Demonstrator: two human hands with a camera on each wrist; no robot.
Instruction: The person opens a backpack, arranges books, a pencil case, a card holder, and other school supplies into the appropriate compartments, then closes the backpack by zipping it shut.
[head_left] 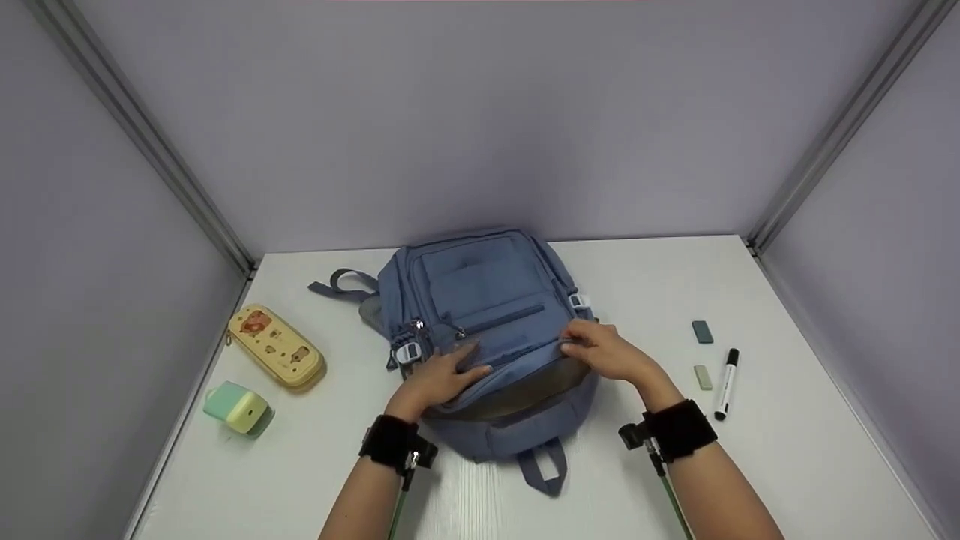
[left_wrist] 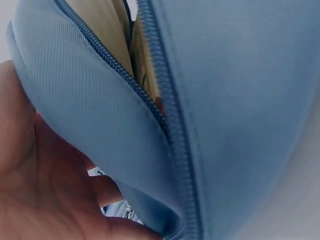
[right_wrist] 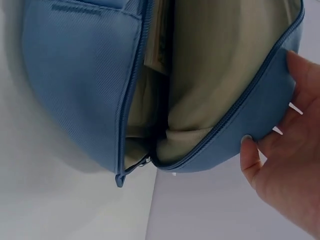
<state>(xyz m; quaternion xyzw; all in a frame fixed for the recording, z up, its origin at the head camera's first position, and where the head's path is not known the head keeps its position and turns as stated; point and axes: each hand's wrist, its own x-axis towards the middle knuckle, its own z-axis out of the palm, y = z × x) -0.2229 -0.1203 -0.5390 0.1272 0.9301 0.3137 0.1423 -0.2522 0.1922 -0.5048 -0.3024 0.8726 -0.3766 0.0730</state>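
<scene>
A blue backpack (head_left: 487,277) lies on the table, front face up, its top end toward me. Its main compartment gapes, showing a beige lining (right_wrist: 210,65) between two zipper edges. Deep inside, a flat yellowish item (right_wrist: 157,42) shows only in part; its kind is unclear. My left hand (head_left: 439,382) rests on the front panel near the opening, fingers spread and fairly straight. At the right of the opening, my right hand (head_left: 604,349) pinches the front panel's edge, thumb and fingers on the fabric. The zipper's end (right_wrist: 145,161) is visible in the right wrist view.
Left of the backpack lie a yellow pencil case (head_left: 277,345) and a green and yellow box-like item (head_left: 238,407). To the right are a dark green eraser-like block (head_left: 702,331), a pale green one (head_left: 703,377) and a marker (head_left: 726,384). Panels (head_left: 480,120) enclose the table.
</scene>
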